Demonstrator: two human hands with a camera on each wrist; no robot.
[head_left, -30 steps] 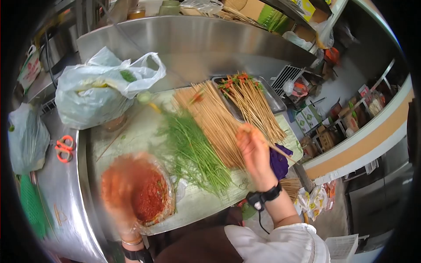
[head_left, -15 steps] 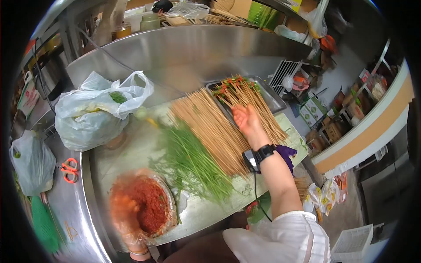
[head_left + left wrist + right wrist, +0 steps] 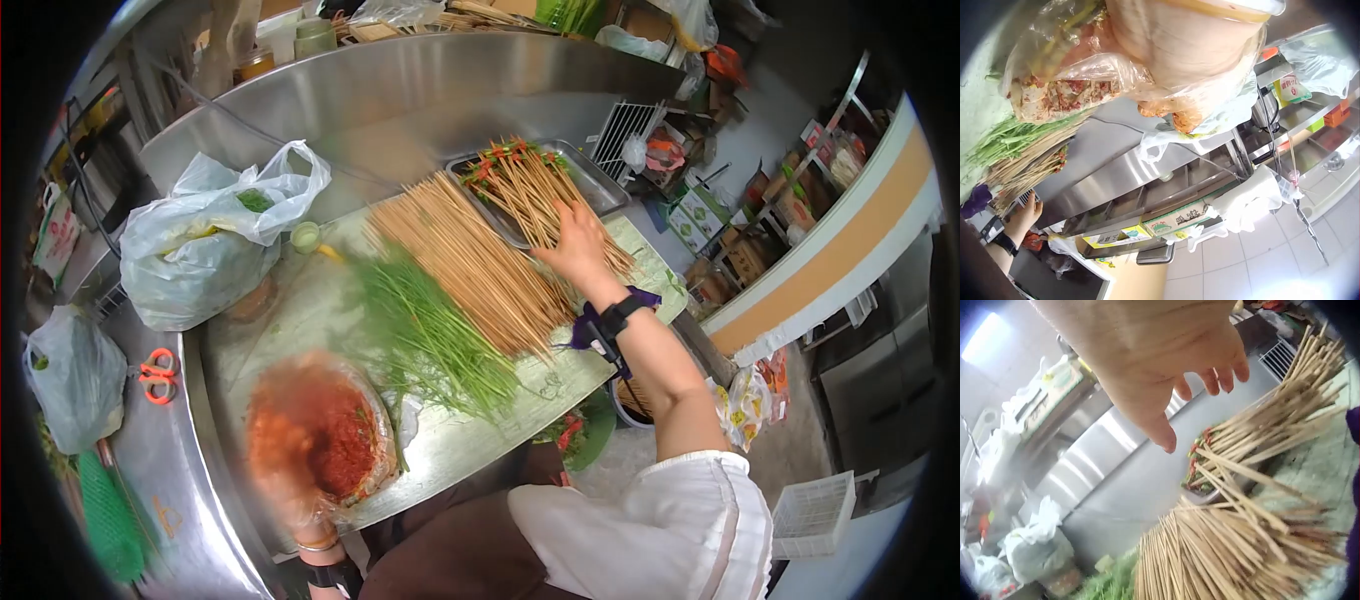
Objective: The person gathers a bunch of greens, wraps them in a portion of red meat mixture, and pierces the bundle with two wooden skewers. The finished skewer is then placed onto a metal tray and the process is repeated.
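My right hand (image 3: 580, 248) is over loaded skewers (image 3: 525, 195) in a metal tray (image 3: 600, 185). In the right wrist view its thumb and fingers (image 3: 1163, 434) are spread, with nothing between them. Red and green pieces sit at the skewers' far ends. Beside the tray lies a wide row of bare wooden skewers (image 3: 470, 265), then a heap of thin green stalks (image 3: 440, 335). My left hand (image 3: 285, 440), in a clear plastic glove, is blurred over a plastic-lined bowl of red paste (image 3: 350, 450). Its stained fingertips (image 3: 1185, 120) show in the left wrist view.
A full whitish plastic bag (image 3: 205, 245) stands at the table's back left. Orange-handled scissors (image 3: 158, 376) and another bag (image 3: 75, 380) are on the steel counter farther left. A purple cloth (image 3: 590, 325) lies near my right wrist. A steel backsplash (image 3: 400, 110) rises behind.
My right hand held a skewer a second ago. It moved to the tray, and the skewer has left its fingers. My left hand has stayed over the bowl.
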